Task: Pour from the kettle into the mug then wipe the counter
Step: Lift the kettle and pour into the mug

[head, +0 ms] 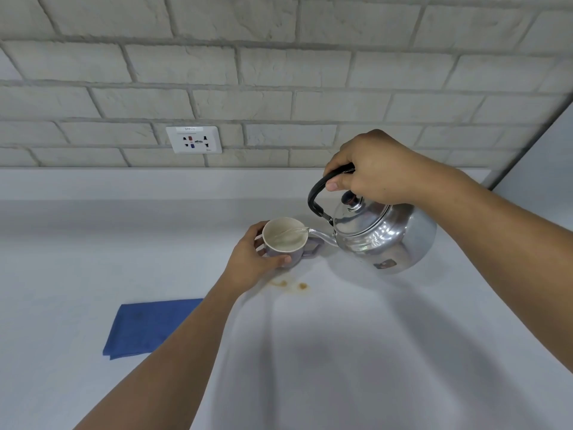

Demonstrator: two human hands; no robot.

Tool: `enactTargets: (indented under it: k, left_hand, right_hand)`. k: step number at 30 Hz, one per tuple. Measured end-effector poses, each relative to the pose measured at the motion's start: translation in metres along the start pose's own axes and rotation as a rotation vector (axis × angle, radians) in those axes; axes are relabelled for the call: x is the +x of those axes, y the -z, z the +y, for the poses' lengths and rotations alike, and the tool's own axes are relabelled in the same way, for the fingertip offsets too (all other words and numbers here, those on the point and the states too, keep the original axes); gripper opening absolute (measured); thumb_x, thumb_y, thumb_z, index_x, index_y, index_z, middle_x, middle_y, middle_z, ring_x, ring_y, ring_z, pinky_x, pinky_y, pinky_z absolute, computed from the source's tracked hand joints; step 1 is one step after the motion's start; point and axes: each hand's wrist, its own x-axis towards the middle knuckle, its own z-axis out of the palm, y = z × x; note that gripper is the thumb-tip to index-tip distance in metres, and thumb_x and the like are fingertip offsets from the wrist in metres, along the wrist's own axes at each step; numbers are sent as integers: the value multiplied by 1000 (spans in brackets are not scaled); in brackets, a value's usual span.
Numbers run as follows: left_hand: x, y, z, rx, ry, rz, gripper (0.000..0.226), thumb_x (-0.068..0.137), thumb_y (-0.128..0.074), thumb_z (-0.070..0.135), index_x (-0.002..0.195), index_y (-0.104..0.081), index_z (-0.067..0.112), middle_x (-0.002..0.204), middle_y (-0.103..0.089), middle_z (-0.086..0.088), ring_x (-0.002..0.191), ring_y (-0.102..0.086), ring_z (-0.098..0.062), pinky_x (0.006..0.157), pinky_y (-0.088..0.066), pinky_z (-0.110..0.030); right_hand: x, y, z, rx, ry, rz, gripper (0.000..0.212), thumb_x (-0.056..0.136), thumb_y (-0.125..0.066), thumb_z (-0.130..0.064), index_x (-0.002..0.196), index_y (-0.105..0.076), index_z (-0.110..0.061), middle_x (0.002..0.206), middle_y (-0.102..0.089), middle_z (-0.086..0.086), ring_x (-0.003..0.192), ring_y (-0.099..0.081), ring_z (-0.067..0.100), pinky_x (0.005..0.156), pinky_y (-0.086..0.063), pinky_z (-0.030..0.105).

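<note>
Kettle point(381, 235) of shiny metal hangs tilted above the white counter point(341, 352), at three o'clock from the mug point(285, 240), its spout reaching the mug's rim. A thin stream of clear water runs from the spout into the mug. The right hand point(369, 169) is wrapped tight around the black handle point(322, 187) at the kettle's twelve o'clock. The left hand point(254, 259) cups the mug's side from seven o'clock, fingers curled around it, and the mug stands on the counter. Brown stains point(290, 285) lie just at six o'clock of the mug. A folded blue cloth point(145, 327) rests at eight o'clock, partly under the left forearm. A wall socket point(194, 139) sits on the brick wall at eleven o'clock.
</note>
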Motion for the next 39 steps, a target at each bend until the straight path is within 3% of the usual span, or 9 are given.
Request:
enactTargets:
  k: [19, 27, 32, 39]
  left_hand:
    - [3, 1, -1, 9, 23, 1, 85, 61, -98, 17, 134, -56, 30, 126, -67, 17, 113, -64, 2, 81, -54, -14]
    - [3, 1, -2, 1, 25, -4, 86, 61, -98, 16, 135, -56, 30, 127, -66, 16, 115, -64, 0, 80, -54, -13]
    - [3, 2, -1, 1, 26, -10, 87, 58, -99, 24, 133, -57, 33, 125, -67, 19, 115, -63, 2, 82, -55, -14]
    - [3, 1, -2, 9, 24, -9, 87, 56, -99, 29, 132, -57, 36, 126, -66, 20, 117, -63, -1, 84, -55, -16]
  right_hand:
    - [2, 6, -3, -55, 0, -43, 16, 85, -75, -33, 98, -78, -26, 74, -67, -12, 63, -56, -2, 54, -38, 17]
    - [8, 11, -7, -81, 1, -68, 16, 85, -75, -33, 98, -79, -25, 78, -71, -7, 69, -63, 7, 56, -42, 22]
    - [9, 14, -11, -98, 7, -80, 16, 86, -75, -32, 99, -79, -23, 75, -67, -12, 67, -59, 2, 55, -40, 20]
    - [10, 17, -20, -118, 17, -95, 17, 86, -75, -30, 99, -79, -21, 82, -72, -5, 70, -61, 2, 63, -50, 22]
